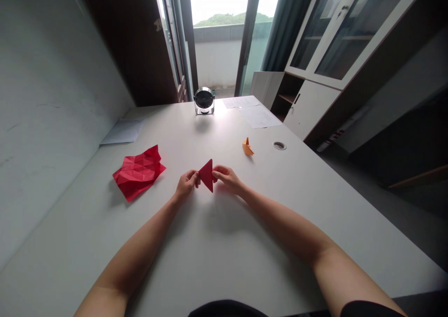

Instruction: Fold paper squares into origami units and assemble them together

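A folded red paper triangle is held up between my two hands, just over the white table. Its pointed left corner is pinched by my left hand. On the other side, the fingers of my right hand grip the triangle's long upright edge. To the left lies a creased sheet of red paper, partly opened out and uneven. A small orange folded paper piece stands beyond my right hand, touching neither hand.
A round black-and-silver device stands at the table's far end. Printed sheets lie at back right, a pale booklet at back left. A cable hole sits near the right edge. A wall borders the left side.
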`<state>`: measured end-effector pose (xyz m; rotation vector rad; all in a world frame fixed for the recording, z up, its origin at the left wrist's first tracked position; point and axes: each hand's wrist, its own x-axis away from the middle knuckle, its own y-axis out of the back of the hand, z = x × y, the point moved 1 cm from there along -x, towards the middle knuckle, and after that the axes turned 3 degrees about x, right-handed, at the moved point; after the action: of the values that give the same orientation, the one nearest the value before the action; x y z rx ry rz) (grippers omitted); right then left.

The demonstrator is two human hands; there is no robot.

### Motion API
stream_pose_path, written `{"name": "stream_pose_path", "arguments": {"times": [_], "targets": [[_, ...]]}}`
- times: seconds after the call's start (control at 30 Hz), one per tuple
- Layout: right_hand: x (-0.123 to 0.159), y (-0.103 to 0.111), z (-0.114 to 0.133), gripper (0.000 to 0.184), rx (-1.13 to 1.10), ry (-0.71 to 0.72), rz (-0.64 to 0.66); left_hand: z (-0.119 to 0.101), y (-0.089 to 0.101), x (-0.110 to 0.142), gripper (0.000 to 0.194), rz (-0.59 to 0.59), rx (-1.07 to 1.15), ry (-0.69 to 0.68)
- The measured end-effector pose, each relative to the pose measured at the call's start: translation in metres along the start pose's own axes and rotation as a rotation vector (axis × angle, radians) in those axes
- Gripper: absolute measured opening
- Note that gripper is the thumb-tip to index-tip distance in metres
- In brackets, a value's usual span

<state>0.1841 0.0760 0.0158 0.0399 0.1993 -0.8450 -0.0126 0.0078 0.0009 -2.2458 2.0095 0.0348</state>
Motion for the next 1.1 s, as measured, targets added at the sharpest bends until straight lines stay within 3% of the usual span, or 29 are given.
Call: {"name": "stream_pose_path", "arguments": {"times": [0.47,0.7,1.1], "targets": [[0.0,0.0,-0.004,0.046,-0.006,-0.067,0.096,-0.003,0.002,0.0,0.034,0.077,-0.024,0.025],[-0.001,-0.003,-0.007,0.043,-0.031,-0.043,0.066,-0.002,0.002,0.0,0.033,0.107,-0.033,0.011],[-0.002,-0.001,-0.021,0.016,0.474,0.107,-0.101,-0.009,-0.003,0.004,0.042,0.083,-0.116,-0.012]]}}
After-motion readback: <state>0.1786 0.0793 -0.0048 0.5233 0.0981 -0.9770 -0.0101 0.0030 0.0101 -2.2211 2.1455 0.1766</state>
